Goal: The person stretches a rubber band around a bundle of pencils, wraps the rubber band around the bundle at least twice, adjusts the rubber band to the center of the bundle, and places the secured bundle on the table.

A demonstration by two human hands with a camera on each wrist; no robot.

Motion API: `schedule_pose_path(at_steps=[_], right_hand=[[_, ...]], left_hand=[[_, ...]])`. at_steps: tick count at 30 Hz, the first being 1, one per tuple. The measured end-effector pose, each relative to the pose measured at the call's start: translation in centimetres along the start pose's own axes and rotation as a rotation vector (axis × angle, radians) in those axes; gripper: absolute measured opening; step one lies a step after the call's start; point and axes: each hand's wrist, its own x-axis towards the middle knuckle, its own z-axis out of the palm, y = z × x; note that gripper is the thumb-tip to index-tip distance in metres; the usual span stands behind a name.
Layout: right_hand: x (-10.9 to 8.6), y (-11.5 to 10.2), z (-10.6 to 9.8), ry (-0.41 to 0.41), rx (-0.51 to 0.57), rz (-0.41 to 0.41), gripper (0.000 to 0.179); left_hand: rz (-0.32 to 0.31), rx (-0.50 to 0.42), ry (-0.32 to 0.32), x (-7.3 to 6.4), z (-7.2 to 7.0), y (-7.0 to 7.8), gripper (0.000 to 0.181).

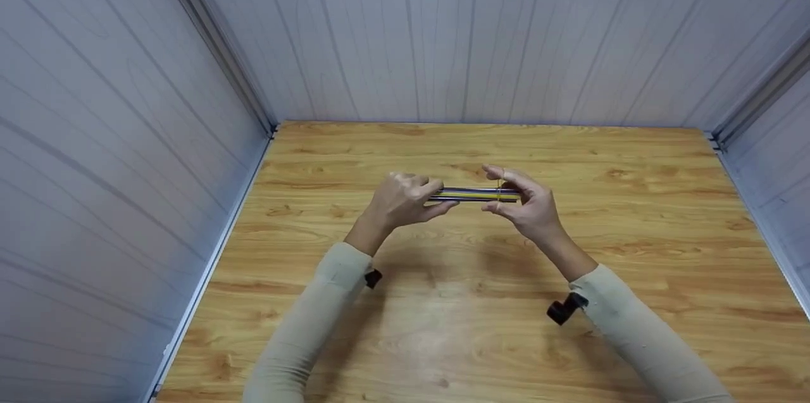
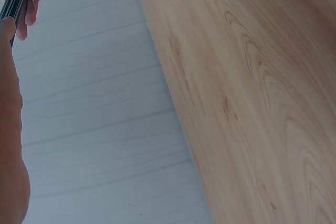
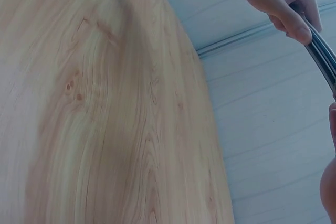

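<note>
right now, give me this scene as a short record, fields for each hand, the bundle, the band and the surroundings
left hand: grips one end of the bundle
right hand: at the other end, finger and thumb spread
bundle: thin dark and yellow sticks, held roughly level between the hands
rubber band: at the bundle's right end, stretched over right finger and thumb
table: wood-grain
walls: pale panels
</note>
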Motion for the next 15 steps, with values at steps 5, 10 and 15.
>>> schedule_pose_path(at_steps=[5,10,15], right_hand=[[0.1,0.0,-0.2,-0.027,0.038,-0.019,0.055],[0.3,-0.5,-0.6,-0.013,0.120,0.036,0.044],[0.4,-0.8,-1.2,0.038,0.265,0.128,0.038]], left_hand=[[-0.006,-0.002,0.010,-0.1,-0.2,-0.1,0.045],[-0.001,-0.017,0.022,-0.1,-0.2,-0.1,0.048],[-0.007,-0.046,0.045,-0.2,-0.4,-0.3,0.048]])
